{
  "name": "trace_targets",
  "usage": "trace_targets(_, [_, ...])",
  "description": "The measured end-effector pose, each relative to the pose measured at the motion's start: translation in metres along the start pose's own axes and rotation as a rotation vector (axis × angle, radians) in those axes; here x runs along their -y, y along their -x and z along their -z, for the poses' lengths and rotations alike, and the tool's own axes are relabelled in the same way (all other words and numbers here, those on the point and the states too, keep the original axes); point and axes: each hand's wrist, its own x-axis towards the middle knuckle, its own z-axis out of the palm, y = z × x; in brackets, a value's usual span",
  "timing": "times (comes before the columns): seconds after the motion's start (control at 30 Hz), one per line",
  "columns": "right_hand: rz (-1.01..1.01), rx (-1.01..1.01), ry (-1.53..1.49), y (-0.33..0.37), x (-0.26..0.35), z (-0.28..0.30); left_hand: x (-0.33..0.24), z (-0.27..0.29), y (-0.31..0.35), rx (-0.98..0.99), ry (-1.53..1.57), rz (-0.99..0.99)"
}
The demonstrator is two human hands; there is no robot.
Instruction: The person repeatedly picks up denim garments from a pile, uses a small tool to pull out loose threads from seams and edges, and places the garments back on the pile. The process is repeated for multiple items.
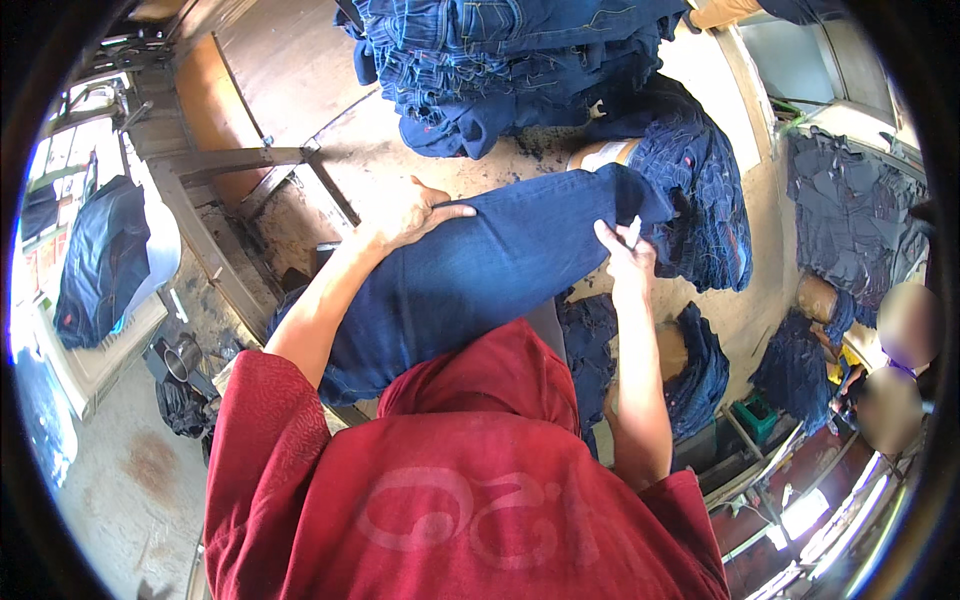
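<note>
A dark blue pair of jeans (460, 275) stretches slantwise in front of me, one end hanging near my lap and a leg reaching to the right. My left hand (410, 212) is closed on its upper edge, thumb lying over the denim. At the far end of that leg, my right hand (632, 262) is closed around a small white thing (635, 230), too small to name, with the thumb against the fabric. Whether its hidden fingers also grip the denim cannot be told.
A tall stack of folded jeans (510, 60) stands ahead on the table (380, 150). More denim (700, 190) is heaped at the right. Dark garments (850, 200) hang or lie further right, near other people. Wooden framing (240, 160) runs along the left, beside a draped dark garment (105, 265).
</note>
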Motion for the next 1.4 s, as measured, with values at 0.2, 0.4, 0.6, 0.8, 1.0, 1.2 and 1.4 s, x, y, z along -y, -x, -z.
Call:
trace_targets(0.2, [0.217,-0.137,0.040,-0.039,0.005,-0.009,0.023,0.018,-0.013,0.102,0.304,-0.022])
trace_targets(0.4, [0.489,-0.118,0.406,0.012,0.053,-0.006,0.032,-0.011,-0.014,-0.089,0.111,0.124])
trace_targets(0.6, [0.828,0.287,0.497,0.133,0.079,-0.078,0.043,-0.042,-0.013,-0.332,-0.015,-0.059])
trace_targets(0.8, [1.018,0.058,0.551,0.141,0.081,-0.111,0.043,-0.046,-0.009,-0.401,0.139,-0.181])
trace_targets(1.0, [0.919,0.142,0.706,0.137,0.079,-0.118,0.056,-0.059,-0.012,-0.092,0.600,0.011])
trace_targets(1.2, [0.996,0.163,0.708,0.171,0.050,-0.071,0.049,-0.052,-0.011,-0.266,0.237,-0.108])
trace_targets(1.4, [0.953,0.143,0.421,0.163,0.056,-0.079,0.048,-0.052,-0.011,-0.298,0.358,-0.156])
